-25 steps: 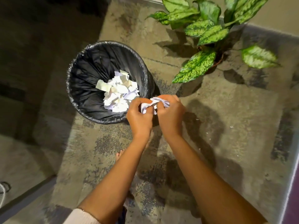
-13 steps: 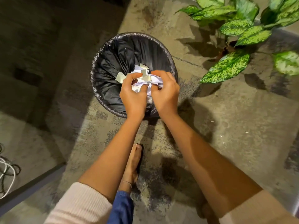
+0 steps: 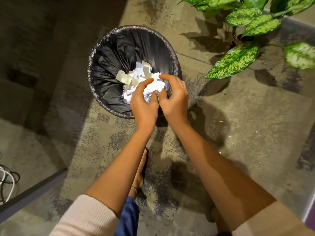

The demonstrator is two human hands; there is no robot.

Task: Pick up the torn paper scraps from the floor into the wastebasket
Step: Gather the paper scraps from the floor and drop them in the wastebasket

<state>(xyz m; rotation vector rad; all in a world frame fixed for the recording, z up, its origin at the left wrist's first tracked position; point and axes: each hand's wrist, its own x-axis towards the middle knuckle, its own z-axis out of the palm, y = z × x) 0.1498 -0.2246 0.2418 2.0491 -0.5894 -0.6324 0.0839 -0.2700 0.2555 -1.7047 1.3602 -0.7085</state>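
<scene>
A round wastebasket [image 3: 93, 65] with a black liner stands on the floor and holds a heap of white and cream paper scraps [image 3: 136, 75]. Both my hands hover over its near rim. My left hand [image 3: 144, 103] and my right hand [image 3: 174, 97] have their fingers spread and loosely curved, side by side. A white bunch of scraps [image 3: 154, 86] lies between and below the fingertips, on top of the heap; no finger pinches it. A few tiny white bits [image 3: 257, 132] lie on the floor to the right.
A potted plant [image 3: 238, 53] with large speckled green leaves stands to the right of the basket. My bare foot [image 3: 140, 174] is on the patterned floor below the hands. Cables [image 3: 6, 181] lie at the left edge beyond a dark ledge [image 3: 34, 191].
Both hands carried a bunch of scraps from beside the basket to over it, then their fingers spread and let the bunch go onto the heap.
</scene>
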